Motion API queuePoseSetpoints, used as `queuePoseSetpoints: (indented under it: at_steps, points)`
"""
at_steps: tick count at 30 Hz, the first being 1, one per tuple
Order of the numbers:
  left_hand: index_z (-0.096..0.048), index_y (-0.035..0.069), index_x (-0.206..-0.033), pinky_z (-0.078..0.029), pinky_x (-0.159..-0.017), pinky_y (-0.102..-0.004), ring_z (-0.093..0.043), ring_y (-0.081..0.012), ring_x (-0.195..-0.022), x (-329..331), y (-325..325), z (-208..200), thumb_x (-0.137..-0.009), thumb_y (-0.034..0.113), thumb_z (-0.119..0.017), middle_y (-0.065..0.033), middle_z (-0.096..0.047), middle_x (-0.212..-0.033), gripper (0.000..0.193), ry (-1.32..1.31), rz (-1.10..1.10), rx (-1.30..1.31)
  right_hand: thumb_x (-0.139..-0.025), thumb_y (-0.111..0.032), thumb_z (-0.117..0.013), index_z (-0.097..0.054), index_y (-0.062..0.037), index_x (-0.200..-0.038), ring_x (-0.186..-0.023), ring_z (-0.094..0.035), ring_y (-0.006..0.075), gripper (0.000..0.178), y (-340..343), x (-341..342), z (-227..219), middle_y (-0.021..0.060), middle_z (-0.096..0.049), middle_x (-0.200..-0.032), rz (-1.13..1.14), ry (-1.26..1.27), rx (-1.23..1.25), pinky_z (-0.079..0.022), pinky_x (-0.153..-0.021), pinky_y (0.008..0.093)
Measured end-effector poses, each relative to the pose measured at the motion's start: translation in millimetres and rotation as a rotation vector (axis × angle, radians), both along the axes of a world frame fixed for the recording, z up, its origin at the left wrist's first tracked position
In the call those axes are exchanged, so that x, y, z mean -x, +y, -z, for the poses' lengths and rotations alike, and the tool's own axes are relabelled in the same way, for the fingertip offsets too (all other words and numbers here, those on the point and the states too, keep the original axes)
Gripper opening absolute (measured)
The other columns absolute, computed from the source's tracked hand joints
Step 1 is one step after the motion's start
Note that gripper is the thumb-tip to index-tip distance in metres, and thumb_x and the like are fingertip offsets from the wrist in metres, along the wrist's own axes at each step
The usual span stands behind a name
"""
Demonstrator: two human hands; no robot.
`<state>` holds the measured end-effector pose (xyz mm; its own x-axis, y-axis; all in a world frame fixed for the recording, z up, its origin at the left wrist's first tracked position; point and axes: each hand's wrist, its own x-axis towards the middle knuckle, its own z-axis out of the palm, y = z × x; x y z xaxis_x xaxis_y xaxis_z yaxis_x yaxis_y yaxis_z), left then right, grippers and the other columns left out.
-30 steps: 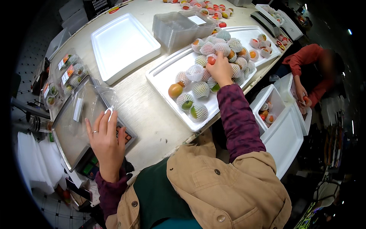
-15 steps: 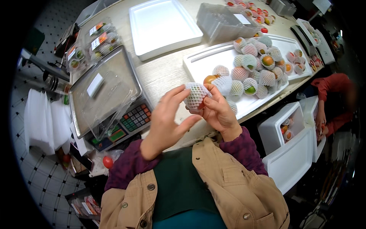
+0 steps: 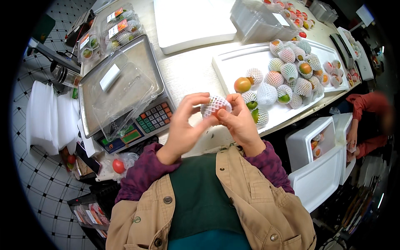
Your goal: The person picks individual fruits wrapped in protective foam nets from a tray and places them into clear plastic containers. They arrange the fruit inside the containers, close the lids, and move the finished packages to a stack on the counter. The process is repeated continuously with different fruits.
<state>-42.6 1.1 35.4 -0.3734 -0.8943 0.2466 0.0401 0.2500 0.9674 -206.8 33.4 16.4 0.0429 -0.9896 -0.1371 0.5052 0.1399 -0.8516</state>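
Note:
A reddish tomato in a white foam net sleeve (image 3: 215, 107) is held up between my hands, above the near edge of the table. My left hand (image 3: 185, 127) is closed on its left side, fingertips on top and thumb below. My right hand (image 3: 241, 124) grips it from the right, thumb and fingers pinching the net. Just beyond my right hand lies a white foam tray (image 3: 229, 66) with many netted tomatoes (image 3: 289, 71). One bare orange-green tomato (image 3: 242, 85) sits at the tray's left end, beside a loose-looking white net (image 3: 266, 94).
To my left stands a scale (image 3: 152, 118) with a clear plastic lid (image 3: 125, 93) on its pan. Packed clear boxes (image 3: 123, 31), a white foam lid (image 3: 193, 25) and stacked clear containers (image 3: 260, 21) are farther back. At right, a co-worker's arm (image 3: 354, 125) reaches over foam boxes (image 3: 308, 137).
My left fingers and thumb have closed onto the netted tomato; before, the thumb was apart from it. The view has shifted slightly, and more of the tray's near tomatoes show.

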Motion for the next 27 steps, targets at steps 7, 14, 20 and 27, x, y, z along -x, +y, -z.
queuePoseSetpoints:
  at_steps: [7, 14, 20, 27]
  points:
    - [-0.04, 0.003, -0.125, -0.05, -0.088, -0.038, -0.057, -0.0226, -0.105, -9.9, -6.7, 6.4, -0.087, 0.011, -0.062, -0.0135, -0.051, -0.117, 0.044, 0.547, 0.185, -0.82, -0.091, -0.014, -0.058, -0.048, -0.0023, -0.103, -0.072, -0.059, 0.01, 0.019, 3.4, -2.5, -10.6, 0.0055, -0.056, -0.093, 0.035, 0.249, -0.068, -0.053, -0.056, 0.0232]
    - [-0.041, 0.003, -0.133, -0.047, -0.091, -0.0355, -0.048, -0.0268, -0.119, -14.1, -2.9, -18.8, -0.072, -0.001, -0.068, -0.019, -0.042, -0.138, 0.066, -0.701, -0.061, 0.707, -0.089, -0.017, -0.062, -0.04, -0.0022, -0.123, -0.092, -0.062, 0.0178, 0.043, -3.2, -22.7, -20.7, 0.0138, -0.054, -0.111, -0.114, -0.205, -0.151, -0.053, -0.075, 0.0281]
    - [-0.04, -0.001, -0.132, -0.048, -0.09, -0.0327, -0.054, -0.0224, -0.11, -55.6, 4.7, -51.3, -0.081, -0.001, -0.064, -0.0144, -0.048, -0.126, 0.056, -0.191, 0.024, -0.127, -0.087, -0.011, -0.063, -0.048, -0.0023, -0.121, -0.083, -0.062, 0.0176, 0.038, -24.3, -21.3, -41.2, 0.0124, -0.061, -0.102, -0.241, 0.446, 0.448, -0.052, -0.073, 0.0293]
    - [-0.049, 0.001, -0.116, -0.05, -0.084, -0.0343, -0.059, -0.0256, -0.103, -140.3, -61.2, -105.4, -0.069, 0.0, -0.073, -0.014, -0.056, -0.111, 0.053, -0.723, -0.412, 0.269, -0.073, -0.001, -0.058, -0.055, -0.0059, -0.115, -0.106, -0.054, 0.0353, 0.042, -95.4, 122.0, -16.4, 0.0184, -0.052, -0.125, -0.468, 1.867, 0.178, -0.044, -0.092, 0.0416]
